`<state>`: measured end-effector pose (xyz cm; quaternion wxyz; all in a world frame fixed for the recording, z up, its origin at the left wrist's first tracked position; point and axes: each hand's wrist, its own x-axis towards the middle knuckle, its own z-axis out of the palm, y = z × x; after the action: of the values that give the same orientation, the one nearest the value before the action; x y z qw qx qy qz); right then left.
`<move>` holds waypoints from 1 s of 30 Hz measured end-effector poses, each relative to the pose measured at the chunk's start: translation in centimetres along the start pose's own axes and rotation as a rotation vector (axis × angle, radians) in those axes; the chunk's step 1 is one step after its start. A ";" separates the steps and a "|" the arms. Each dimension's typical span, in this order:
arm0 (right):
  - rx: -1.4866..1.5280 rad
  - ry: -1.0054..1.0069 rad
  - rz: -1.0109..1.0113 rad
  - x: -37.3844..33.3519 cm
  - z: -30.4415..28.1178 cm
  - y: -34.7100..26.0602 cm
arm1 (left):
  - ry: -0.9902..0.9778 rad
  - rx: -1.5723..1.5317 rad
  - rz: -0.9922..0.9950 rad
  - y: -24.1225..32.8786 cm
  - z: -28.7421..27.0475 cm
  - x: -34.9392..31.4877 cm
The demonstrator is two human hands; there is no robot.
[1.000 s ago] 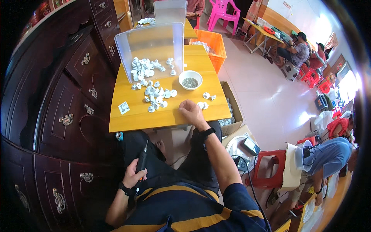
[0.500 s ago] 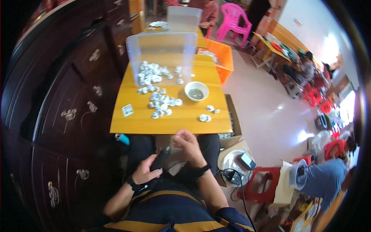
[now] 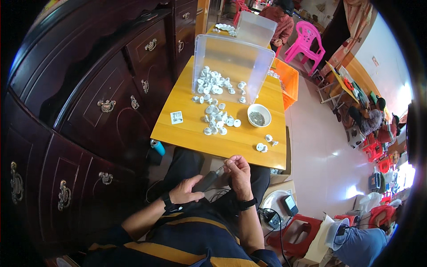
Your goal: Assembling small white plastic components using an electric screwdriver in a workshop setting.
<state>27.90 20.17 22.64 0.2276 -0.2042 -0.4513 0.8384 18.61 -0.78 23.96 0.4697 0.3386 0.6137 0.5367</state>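
Wrapped round a dark electric screwdriver (image 3: 206, 182), my left hand (image 3: 186, 190) keeps it tilted over my lap, its metal bit pointing up and right. My right hand (image 3: 240, 176) is at the bit's tip, thumb and fingers pinched together. Whatever is between those fingers is too small to make out. Just beyond the hands, on the yellow table (image 3: 191, 134), several white round plastic parts (image 3: 215, 121) lie in a loose heap. A white bowl (image 3: 259, 125) of small metal pieces, apparently screws, stands to their right. A few more white parts (image 3: 262, 147) lie near the right edge.
A clear plastic bin (image 3: 240, 49) lies on its side, with more white parts in its mouth. A white printed card (image 3: 176, 117) is on the table's left. Dark wooden cabinets (image 3: 111, 84) line the left; an orange crate (image 3: 292, 80) and a red stool (image 3: 299, 236) are at right.
The view has swung, so the table sits farther right. My right hand has come down and the screwdriver has tipped toward it; its bit now meets the pinched fingers.
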 end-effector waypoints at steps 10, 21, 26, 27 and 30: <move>-0.068 0.015 -0.021 0.7 0.2 0.9 | -0.030 -0.008 -0.037 -0.5 -1.0 0.0; 0.060 -0.027 0.038 0.6 1.3 1.3 | -0.200 -0.548 -0.101 -2.0 -1.7 -0.5; 0.115 -0.056 0.051 0.7 1.0 1.7 | -0.227 -0.583 -0.085 -2.1 -2.1 -0.6; 0.121 -0.067 0.060 0.8 1.1 1.6 | -0.242 -0.587 -0.063 -2.2 -2.1 -0.4; 0.125 -0.078 0.110 1.1 1.2 1.4 | -0.248 -0.578 -0.040 -2.1 -2.4 -0.4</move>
<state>26.10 19.31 21.94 0.1756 -0.1811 -0.3947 0.8835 16.70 -2.38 21.95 0.6281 0.2418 0.3803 0.6343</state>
